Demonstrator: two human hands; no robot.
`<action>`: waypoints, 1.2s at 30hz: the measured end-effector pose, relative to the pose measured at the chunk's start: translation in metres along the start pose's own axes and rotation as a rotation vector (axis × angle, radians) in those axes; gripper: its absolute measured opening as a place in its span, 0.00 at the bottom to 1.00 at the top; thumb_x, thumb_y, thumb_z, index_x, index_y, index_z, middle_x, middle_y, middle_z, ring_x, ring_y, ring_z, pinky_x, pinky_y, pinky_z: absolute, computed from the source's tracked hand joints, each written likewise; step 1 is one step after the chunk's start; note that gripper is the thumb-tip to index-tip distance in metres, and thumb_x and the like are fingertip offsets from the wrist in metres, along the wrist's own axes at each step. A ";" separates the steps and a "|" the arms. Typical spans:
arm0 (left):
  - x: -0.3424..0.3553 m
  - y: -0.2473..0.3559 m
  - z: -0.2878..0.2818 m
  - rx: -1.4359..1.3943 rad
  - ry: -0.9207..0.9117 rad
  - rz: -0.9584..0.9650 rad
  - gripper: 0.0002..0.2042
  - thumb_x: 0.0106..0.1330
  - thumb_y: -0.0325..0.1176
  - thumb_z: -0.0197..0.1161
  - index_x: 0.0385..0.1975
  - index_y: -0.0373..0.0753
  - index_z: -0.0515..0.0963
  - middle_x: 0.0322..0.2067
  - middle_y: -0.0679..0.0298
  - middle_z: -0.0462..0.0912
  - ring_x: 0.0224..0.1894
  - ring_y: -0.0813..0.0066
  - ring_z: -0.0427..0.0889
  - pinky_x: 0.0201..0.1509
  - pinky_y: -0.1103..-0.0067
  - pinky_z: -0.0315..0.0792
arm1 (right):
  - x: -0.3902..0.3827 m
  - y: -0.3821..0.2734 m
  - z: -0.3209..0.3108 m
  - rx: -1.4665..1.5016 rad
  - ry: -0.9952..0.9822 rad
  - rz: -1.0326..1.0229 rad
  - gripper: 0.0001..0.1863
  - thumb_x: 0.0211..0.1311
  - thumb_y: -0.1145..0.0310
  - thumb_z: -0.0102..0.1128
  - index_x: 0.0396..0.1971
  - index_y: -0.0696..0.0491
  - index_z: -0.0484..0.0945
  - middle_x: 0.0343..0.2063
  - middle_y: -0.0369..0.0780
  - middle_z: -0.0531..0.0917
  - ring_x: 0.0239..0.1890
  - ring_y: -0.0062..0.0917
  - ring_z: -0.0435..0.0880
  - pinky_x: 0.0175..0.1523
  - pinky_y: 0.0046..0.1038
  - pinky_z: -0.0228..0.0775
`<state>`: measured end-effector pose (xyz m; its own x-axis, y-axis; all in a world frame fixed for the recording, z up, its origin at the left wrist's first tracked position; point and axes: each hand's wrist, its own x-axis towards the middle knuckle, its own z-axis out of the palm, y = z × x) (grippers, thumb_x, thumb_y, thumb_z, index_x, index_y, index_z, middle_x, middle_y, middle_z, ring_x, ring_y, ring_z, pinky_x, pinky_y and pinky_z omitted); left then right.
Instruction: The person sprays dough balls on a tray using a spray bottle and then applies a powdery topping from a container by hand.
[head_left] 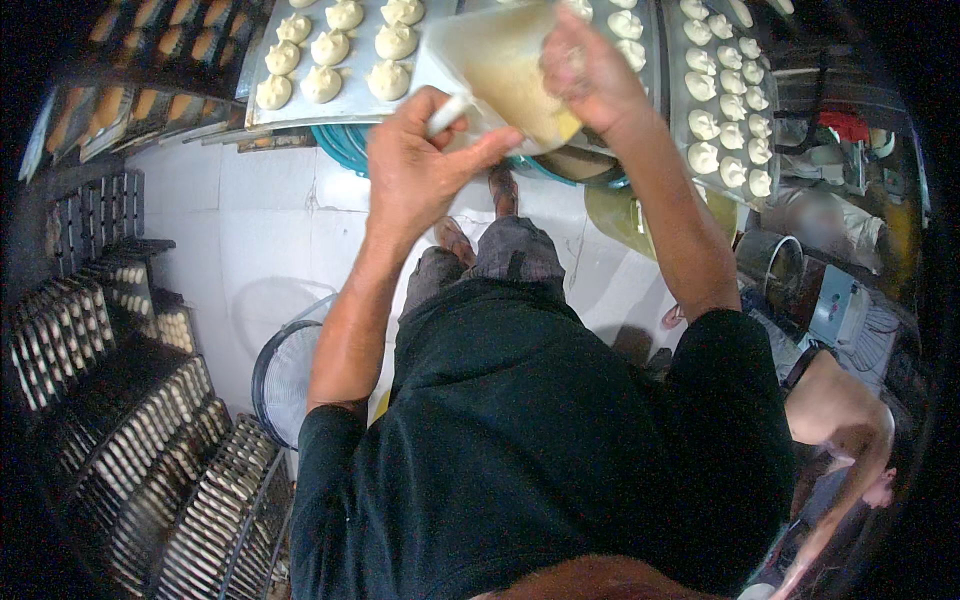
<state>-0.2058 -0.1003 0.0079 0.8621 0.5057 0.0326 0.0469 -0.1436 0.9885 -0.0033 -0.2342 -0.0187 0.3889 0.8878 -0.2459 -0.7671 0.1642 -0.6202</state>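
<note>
Open room: a pale tiled floor (pixel 260 240) shows below and left of the hands, bare between the stacked racks and the person's legs. Left edge is crowded by dark tray racks (pixel 110 400) loaded with rows of small pale pieces; a round fan (pixel 283 375) stands on the floor just beside them. Upper left, more trays of browned pieces (pixel 140 60) overlap in a slanted pile. Right side is tight: a second metal tray (pixel 725 100) of piped mounds runs along the edge, with a steel pot (pixel 770 262) and clutter below it, and another person's bare arm (pixel 840 415) comes in at lower right.

The piping bag (pixel 500 70) is held up at top centre, over the gap between two trays. It is translucent, cone-shaped, filled with pale yellow batter, with a white nozzle (pixel 447 115) at its lower left end, pointing down-left.

Left hand (pixel 415 165): closed around the narrow nozzle end, thumb across the bag, fingers curled under.
Right hand (pixel 590 75): clenched on the wide upper end of the bag, fingers wrapped over the top.

Metal tray (pixel 350 100) just left of the bag carries cream-coloured mounds (pixel 330 47) in rows, each spaced apart. Its near edge sits just above the left hand.
</note>
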 end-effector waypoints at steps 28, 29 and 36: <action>-0.030 -0.028 -0.075 -0.182 0.385 0.049 0.14 0.52 0.24 0.70 0.38 0.32 0.75 0.22 0.74 0.72 0.22 0.91 0.67 0.25 0.91 0.65 | -0.022 0.020 -0.039 0.234 0.614 -0.355 0.20 0.67 0.56 0.50 0.15 0.45 0.60 0.11 0.30 0.62 0.09 0.15 0.56 0.14 0.20 0.46; -0.031 -0.027 -0.075 -0.167 0.337 0.014 0.15 0.52 0.24 0.70 0.39 0.32 0.75 0.23 0.73 0.73 0.23 0.91 0.67 0.26 0.91 0.65 | -0.027 0.015 -0.030 0.217 0.565 -0.364 0.20 0.67 0.57 0.49 0.15 0.45 0.60 0.11 0.30 0.62 0.09 0.15 0.56 0.14 0.20 0.46; -0.028 -0.021 -0.023 -0.263 -0.011 -0.038 0.15 0.47 0.27 0.76 0.31 0.35 0.75 0.23 0.76 0.70 0.25 0.91 0.65 0.31 0.91 0.66 | -0.019 0.008 0.044 -1.000 0.169 -0.710 0.14 0.66 0.62 0.50 0.23 0.53 0.72 0.18 0.33 0.74 0.18 0.18 0.67 0.24 0.21 0.60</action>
<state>-0.2423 -0.0917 -0.0106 0.8676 0.4973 -0.0059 -0.0518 0.1021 0.9934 -0.0397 -0.2304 0.0137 0.6774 0.6575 0.3298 0.3379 0.1202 -0.9335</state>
